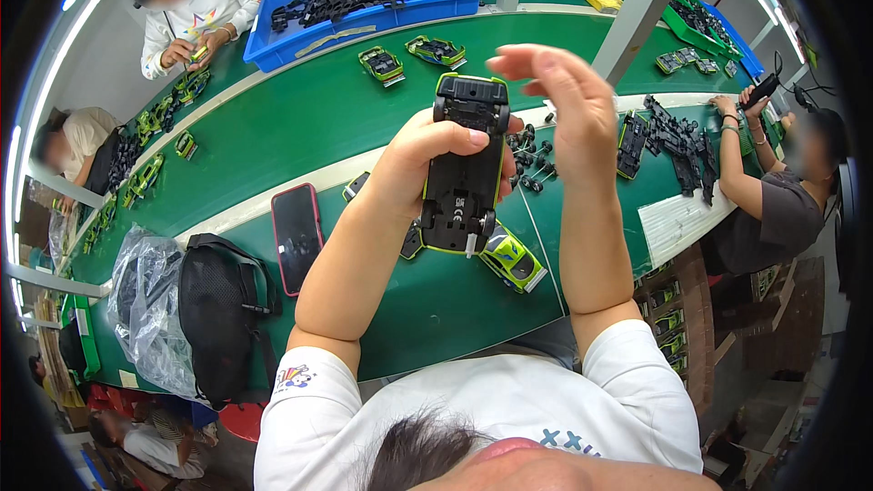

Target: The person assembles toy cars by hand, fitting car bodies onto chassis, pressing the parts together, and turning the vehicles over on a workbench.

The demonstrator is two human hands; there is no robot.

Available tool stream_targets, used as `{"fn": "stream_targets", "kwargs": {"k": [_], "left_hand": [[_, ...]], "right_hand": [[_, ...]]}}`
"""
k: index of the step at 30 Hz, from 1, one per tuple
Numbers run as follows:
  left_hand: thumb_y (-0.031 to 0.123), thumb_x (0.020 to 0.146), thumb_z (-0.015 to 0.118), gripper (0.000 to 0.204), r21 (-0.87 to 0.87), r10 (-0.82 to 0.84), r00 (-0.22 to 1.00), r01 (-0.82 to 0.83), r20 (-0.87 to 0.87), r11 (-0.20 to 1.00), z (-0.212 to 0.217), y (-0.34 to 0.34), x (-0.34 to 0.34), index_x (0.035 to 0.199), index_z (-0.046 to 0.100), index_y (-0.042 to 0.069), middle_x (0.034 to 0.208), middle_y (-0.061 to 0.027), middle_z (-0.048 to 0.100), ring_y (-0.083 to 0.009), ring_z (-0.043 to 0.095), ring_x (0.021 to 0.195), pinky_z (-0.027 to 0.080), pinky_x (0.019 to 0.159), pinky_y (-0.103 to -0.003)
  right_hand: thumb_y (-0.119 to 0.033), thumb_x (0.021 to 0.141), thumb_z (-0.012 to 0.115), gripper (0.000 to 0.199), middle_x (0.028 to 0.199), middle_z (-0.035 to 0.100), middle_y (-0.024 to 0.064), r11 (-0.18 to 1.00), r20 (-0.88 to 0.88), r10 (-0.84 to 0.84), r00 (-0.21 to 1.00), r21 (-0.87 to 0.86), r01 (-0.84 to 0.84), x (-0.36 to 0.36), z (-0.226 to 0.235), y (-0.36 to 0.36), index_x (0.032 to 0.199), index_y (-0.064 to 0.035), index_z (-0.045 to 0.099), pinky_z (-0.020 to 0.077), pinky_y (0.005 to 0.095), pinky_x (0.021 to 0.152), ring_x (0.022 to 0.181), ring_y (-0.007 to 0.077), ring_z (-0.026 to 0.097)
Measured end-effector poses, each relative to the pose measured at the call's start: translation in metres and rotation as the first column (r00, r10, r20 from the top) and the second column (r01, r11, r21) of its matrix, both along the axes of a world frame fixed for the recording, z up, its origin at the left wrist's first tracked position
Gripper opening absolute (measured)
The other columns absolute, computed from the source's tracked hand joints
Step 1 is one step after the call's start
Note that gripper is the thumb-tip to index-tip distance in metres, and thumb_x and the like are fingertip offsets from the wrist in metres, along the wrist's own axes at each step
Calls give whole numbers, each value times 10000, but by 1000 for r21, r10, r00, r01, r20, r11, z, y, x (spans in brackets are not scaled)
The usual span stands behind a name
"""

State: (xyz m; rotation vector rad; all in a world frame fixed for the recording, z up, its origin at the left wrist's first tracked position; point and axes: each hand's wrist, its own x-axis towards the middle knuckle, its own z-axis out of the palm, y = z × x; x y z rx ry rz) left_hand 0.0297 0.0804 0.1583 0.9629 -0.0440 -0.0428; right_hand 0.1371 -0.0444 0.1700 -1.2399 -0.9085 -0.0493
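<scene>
My left hand (426, 147) grips a toy car (459, 186), its black underside turned up and a thin lime-green rim showing along its edge. The thumb presses on the underside, and wheels show at the corners. To the right of the car my right hand (580, 95) is raised with its fingers stretched out and apart, nothing visible in them. Below it on the green table lie several wheel-and-axle sets (536, 164), partly hidden by my hands. A lime-green toy car (513, 259) sits right way up just below the held one.
A phone (296, 238), a black bag (223, 314) and clear plastic (150, 300) lie on the left. Black chassis parts (680, 150) are heaped at right. A blue bin (264, 45) of black parts and toy cars (380, 65) stand beyond. Co-workers sit left and right; a metal post (641, 14) rises nearby.
</scene>
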Motion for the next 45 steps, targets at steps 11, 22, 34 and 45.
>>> {"fn": "stream_targets", "kwargs": {"k": [11,22,34,45], "left_hand": [[122,680,599,374,52,213,968,-221,133,974,-3,11,0,1016,508,-15,841,-152,629,-224,642,713,554,653,-347],[125,672,596,392,33,269,954,-275,134,961,0,10,0,1024,512,-25,837,-153,630,-225,641,720,556,644,-342],[156,690,570,635,100,285,946,-302,157,948,-3,10,1,1268,407,-49,867,-201,606,-273,633,748,544,669,-375],[122,735,506,551,-59,435,887,-431,153,900,-7,29,1,1247,419,-60,908,-210,618,-283,646,778,563,651,-368]], "right_hand": [[-394,991,392,478,664,647,40,930,108,368,924,-29,-367,10,-5,-16,1130,15,596,270,146,402,433,2,391],[-445,992,333,548,749,686,65,881,101,465,880,50,-471,16,-7,-11,1181,22,549,293,147,404,448,-1,416],[-477,980,345,568,813,665,113,888,95,432,897,128,-441,10,-8,-6,1200,12,535,303,159,402,447,13,412],[-518,971,330,611,660,642,37,897,52,439,897,29,-440,-7,-7,-1,1094,13,608,278,155,391,427,6,404]]}}
